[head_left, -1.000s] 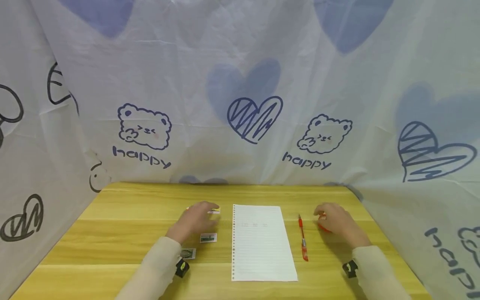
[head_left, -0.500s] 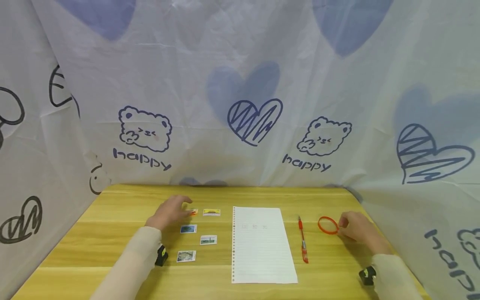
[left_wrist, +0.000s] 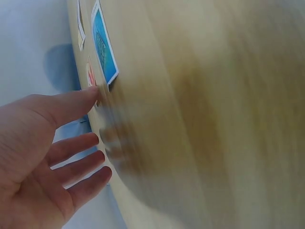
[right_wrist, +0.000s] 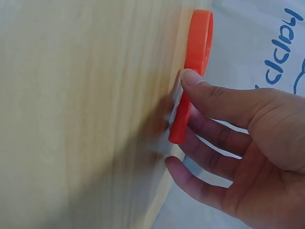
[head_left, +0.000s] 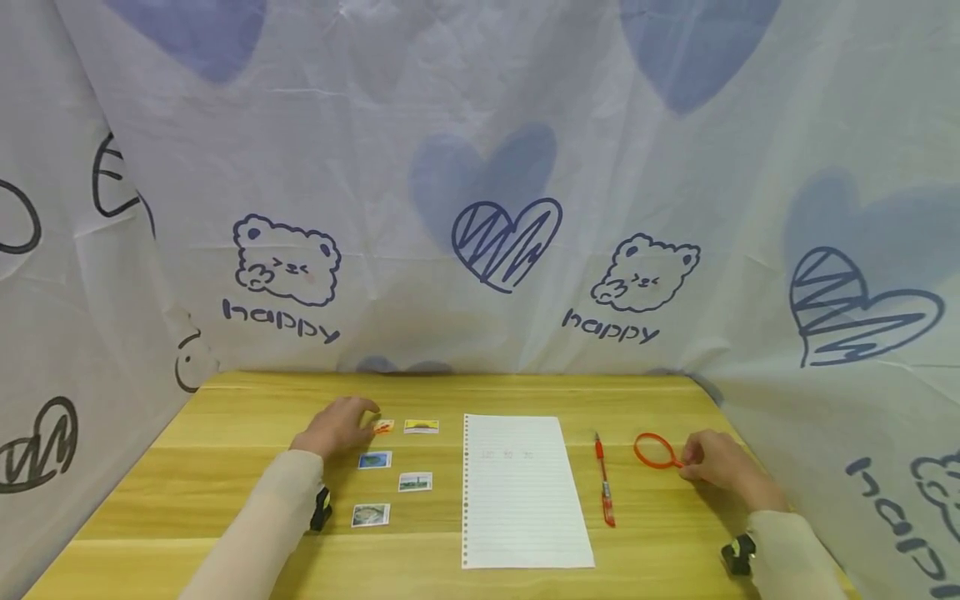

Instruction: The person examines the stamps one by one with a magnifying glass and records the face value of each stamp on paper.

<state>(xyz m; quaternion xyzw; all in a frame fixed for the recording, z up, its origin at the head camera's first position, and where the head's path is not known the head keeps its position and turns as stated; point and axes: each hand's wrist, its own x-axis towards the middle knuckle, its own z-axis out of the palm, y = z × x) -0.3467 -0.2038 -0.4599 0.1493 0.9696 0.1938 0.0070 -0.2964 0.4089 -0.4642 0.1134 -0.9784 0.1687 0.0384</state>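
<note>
My right hand pinches the handle of a red magnifying glass at the right of the table. In the right wrist view, the thumb lies on the red handle and the other fingers curl behind it. At the back left, my left hand is beside a small red-and-white stamp. Its thumb tip overlaps that stamp's edge in the left wrist view, with three fingers held out loosely and the index finger hidden. Nearby lie a yellow stamp and a blue stamp.
A green stamp and a grey stamp lie nearer the front. Lined paper with faint writing is in the middle, and a red pen lies to its right. A printed cloth hangs behind the wooden table.
My left hand has moved left, off the yellow stamp to beside the red-and-white one. The right hand has moved right, from over the magnifying glass's ring to its handle, and now holds it.
</note>
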